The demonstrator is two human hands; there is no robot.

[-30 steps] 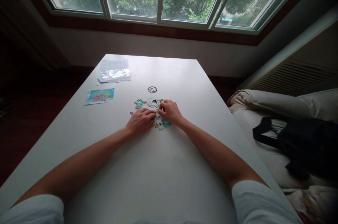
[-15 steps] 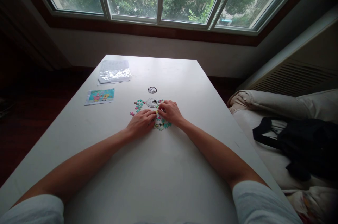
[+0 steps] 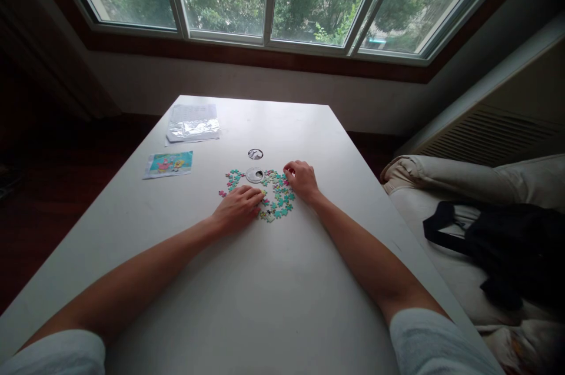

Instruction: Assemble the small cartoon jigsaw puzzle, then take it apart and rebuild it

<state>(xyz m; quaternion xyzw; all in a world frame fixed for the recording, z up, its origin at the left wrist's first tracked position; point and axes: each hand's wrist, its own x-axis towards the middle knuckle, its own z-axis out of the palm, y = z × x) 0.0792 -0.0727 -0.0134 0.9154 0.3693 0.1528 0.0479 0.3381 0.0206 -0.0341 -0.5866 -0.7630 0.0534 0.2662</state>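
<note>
Small jigsaw puzzle pieces (image 3: pixel 282 198), mostly teal with some pink and yellow, lie loosely scattered on the white table. My left hand (image 3: pixel 241 203) rests palm down at their left side, its fingers together and closed at a yellow puzzle piece (image 3: pixel 263 192). At the right edge of the pieces is my right hand (image 3: pixel 303 179), fingers curled and thumb near the forefinger; what they hold, if anything, is too small to make out. A small round clear container (image 3: pixel 255 175) stands just beyond the pieces, with a round disc, perhaps its lid (image 3: pixel 255 154), farther back.
A picture sheet with cartoon figures (image 3: pixel 168 164) lies on the table (image 3: pixel 247 304) to the left. Behind it is a clear plastic sleeve with papers (image 3: pixel 193 123). A pale sofa (image 3: pixel 410 192) with a dark bag (image 3: pixel 507 245) stands along the right side.
My right hand has moved right, away from my left hand, uncovering puzzle pieces between them. My left hand has stayed nearly in place. The view has tilted slightly.
</note>
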